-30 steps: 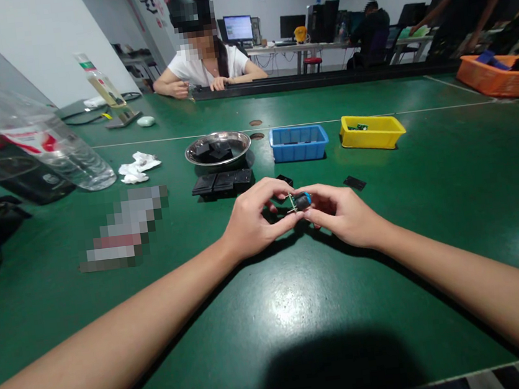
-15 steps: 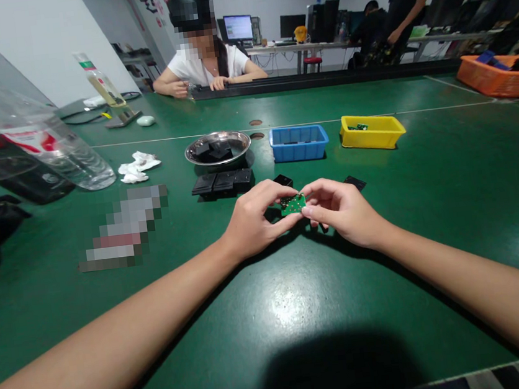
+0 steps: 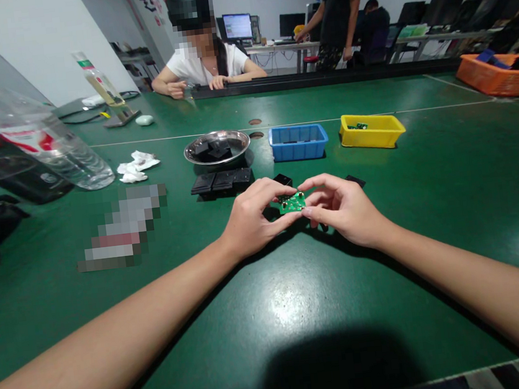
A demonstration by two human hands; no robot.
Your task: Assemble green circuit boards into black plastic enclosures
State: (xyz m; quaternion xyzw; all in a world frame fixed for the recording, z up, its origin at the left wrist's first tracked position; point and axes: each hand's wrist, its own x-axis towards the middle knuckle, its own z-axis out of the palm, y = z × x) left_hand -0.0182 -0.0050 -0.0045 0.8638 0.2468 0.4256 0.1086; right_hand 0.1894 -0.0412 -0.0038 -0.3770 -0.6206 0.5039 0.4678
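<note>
A small green circuit board (image 3: pixel 292 202) with bright solder points is held over the green table between both hands. My left hand (image 3: pixel 258 214) grips it from the left, with thumb below and fingertips along the top. From the right, the thumb and index fingertip of my right hand (image 3: pixel 343 210) pinch its right edge; the other fingers curl behind. A black box-like part (image 3: pixel 283 181) stands just behind the board, partly hidden by my left hand. Beyond my right hand lies a flat black piece (image 3: pixel 355 181), and a small dark object under its fingers is mostly covered.
Behind the hands stand a metal bowl (image 3: pixel 217 148) of black parts, black cases (image 3: pixel 222 182), a blue bin (image 3: pixel 299 142) and a yellow bin (image 3: pixel 372 131) with circuit boards. Bottles (image 3: pixel 55 149) and crumpled tissue (image 3: pixel 138 166) are left; an orange basket (image 3: pixel 501 76) is far right. A person (image 3: pixel 207 63) sits opposite.
The circuit board has been turned slightly in my fingers, so its face shows a different pattern. My hands stay in nearly the same place. A standing person in the background has moved left.
</note>
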